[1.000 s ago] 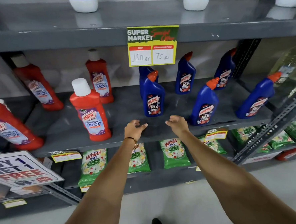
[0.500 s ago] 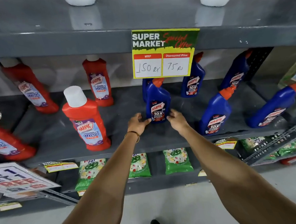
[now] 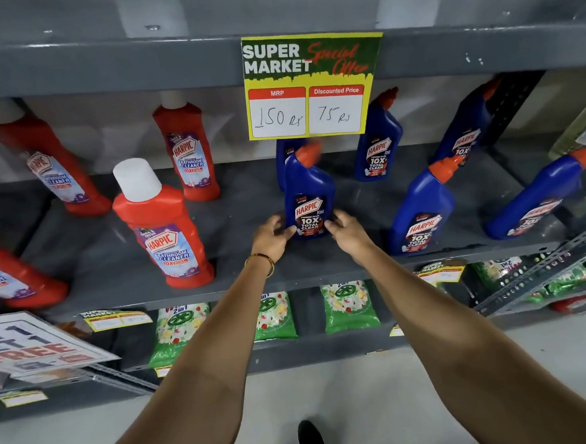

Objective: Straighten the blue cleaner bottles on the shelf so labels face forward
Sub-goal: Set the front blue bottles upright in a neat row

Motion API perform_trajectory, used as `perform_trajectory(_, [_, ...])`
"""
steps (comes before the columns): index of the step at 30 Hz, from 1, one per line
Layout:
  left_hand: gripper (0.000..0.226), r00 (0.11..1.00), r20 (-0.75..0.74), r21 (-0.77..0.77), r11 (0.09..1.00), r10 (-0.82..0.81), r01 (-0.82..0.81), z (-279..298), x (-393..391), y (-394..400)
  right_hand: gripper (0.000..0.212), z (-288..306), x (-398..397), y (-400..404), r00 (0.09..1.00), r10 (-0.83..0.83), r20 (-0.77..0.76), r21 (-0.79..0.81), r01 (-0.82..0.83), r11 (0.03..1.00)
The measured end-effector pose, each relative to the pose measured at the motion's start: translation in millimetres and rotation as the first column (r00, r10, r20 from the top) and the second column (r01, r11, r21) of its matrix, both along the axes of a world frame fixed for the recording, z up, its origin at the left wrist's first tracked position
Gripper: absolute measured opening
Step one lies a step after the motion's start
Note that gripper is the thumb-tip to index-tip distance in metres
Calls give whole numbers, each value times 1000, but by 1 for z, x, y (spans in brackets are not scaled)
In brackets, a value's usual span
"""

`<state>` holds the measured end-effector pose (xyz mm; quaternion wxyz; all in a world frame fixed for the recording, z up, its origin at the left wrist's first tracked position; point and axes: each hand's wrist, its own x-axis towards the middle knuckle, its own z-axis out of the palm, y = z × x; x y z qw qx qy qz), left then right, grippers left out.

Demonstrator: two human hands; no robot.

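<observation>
Several blue cleaner bottles with orange caps stand on the grey middle shelf. The front centre blue bottle is upright, its label facing me. My left hand grips its lower left side and my right hand grips its lower right side. Another blue bottle stands right behind it, mostly hidden. Further blue bottles stand at the back centre, back right, front right and far right, the front ones leaning in the wide view.
Red bathroom cleaner bottles fill the shelf's left half. A yellow price sign hangs from the upper shelf edge above the held bottle. Green detergent packs lie on the lower shelf. A "free" placard sticks out at lower left.
Both hands rose from the shelf's front edge to the front centre blue bottle and closed on its two sides. The view moved closer to the shelf.
</observation>
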<state>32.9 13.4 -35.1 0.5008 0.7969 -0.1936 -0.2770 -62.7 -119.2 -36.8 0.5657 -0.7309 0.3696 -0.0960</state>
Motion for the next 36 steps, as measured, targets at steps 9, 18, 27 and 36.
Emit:
perform_trajectory(9, [41,995,83,-6,998,61,-60,3,-32,19,53,-9,-26,13,1000,-2,-19,9,2,1000])
perform_trajectory(18, [40,993,93,-34,997,79,-76,4,-51,32,43,-15,-41,19,999,22,-31,-35,-23,999])
perform_trajectory(27, [38,992,96,-40,996,80,-77,4,-59,38,43,-15,-49,23,998,44,-40,-53,-46,998])
perform_trajectory(36, [39,992,101,-29,996,81,-79,6,-63,39,43,-7,-56,29,998,56,-37,-71,-59,996])
